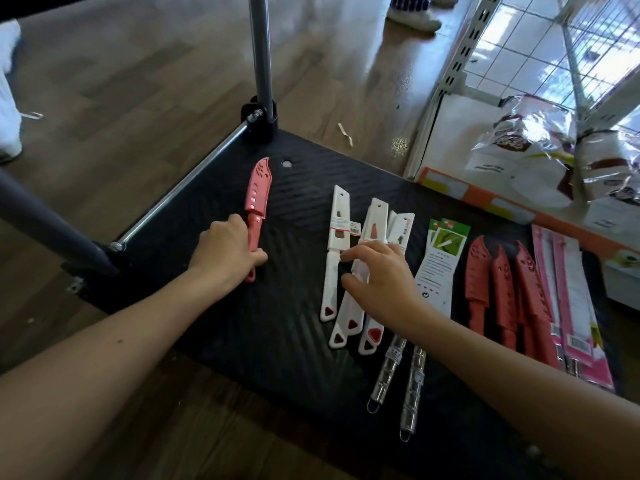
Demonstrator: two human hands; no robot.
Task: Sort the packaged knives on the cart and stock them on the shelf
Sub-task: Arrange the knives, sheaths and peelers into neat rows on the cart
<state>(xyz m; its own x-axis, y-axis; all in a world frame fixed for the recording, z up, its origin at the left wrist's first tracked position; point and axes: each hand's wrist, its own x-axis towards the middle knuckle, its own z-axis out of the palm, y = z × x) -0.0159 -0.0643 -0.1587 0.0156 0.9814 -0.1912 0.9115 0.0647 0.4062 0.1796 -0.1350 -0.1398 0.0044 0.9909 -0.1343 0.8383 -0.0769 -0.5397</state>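
Shop floor, slotted shelf upright (450, 69), wire grid panel (540, 46), stock cart (277, 306)

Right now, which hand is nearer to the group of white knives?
Right. The right hand rests over the white knives, fingers touching them; the left hand grips the lone red knife farther left.

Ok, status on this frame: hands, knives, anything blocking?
Left hand shut on lone red knife. Right hand open over white knives. Other groups lie rightward on cart. Nothing blocking.
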